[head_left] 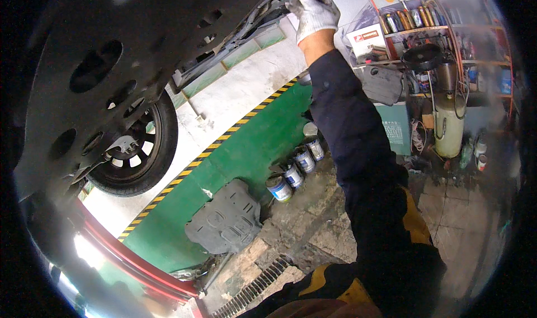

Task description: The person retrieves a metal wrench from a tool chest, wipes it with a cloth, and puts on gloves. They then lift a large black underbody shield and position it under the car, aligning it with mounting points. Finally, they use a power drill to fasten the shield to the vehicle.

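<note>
My right hand [316, 13], in a white work glove with dark smudges, is raised to the top of the view. Its fingers are curled in at the outer edge of a raised car's dark underbody [151, 16]. Whatever lies between them is hidden. A dark sleeve covers the forearm, with bare wrist showing below the glove. Oval holes pierce the underbody panel, and a wheel [137, 150] hangs beyond it at the left. I do not see my left hand; a dark and yellow part of my clothing crosses the lower edge.
Several paint cans [292, 175] line the green wall. A grey plastic undertray [226, 217] leans there, near a slotted floor grate [251, 287]. A red lift beam [134, 262] is at lower left. Bottles fill a shelf [417, 30] at right, above a pale tank [449, 128].
</note>
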The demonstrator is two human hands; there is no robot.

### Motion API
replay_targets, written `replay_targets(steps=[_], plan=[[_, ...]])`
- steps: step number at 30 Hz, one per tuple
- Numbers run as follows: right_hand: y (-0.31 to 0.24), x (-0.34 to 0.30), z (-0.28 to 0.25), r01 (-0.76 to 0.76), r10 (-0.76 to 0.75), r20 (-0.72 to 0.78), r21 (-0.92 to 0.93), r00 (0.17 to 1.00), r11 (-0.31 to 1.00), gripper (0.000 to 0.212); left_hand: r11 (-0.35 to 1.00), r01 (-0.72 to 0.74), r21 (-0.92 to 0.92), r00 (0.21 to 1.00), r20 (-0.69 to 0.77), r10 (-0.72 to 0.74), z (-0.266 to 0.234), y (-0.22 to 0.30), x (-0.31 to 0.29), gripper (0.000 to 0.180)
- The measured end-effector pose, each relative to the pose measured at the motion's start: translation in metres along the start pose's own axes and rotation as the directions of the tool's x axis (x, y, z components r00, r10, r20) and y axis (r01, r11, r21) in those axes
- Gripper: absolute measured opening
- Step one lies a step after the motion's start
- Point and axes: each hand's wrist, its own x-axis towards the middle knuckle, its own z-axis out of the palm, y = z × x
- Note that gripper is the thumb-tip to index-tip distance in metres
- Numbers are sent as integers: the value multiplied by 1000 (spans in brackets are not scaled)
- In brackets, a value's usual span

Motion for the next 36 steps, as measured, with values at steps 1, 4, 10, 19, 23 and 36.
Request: replay_targets(steps=[1, 4, 10, 19, 23, 36], plan=[[0, 8, -4, 56, -50, 40, -154, 998, 987, 35, 1000, 5, 14, 1000, -10, -5, -1, -1, 0, 48], [6, 25, -5, 77, -75, 28, -63, 997, 995, 22, 999, 10, 31, 1000, -27, -10, 0, -3, 0, 48], [7, 44, 5, 155, -159, 13, -311, 987, 938, 28, 999, 41, 11, 999, 18, -42, 2, -1, 0, 47], [21, 51, 1, 176, -162, 73, -265, 984, 948, 20, 996, -81, 46, 908, -408, 92, 17, -10, -4, 22], [13, 49, 2, 147, -127, 97, -234, 987, 961, 17, 997, -21, 77, 936, -349, 47, 45, -10, -6, 35], [7, 60, 13, 56, -130, 9, -929, 991, 366, 66, 946, -8, 325, 845, -503, 180, 55, -18, -8, 38]])
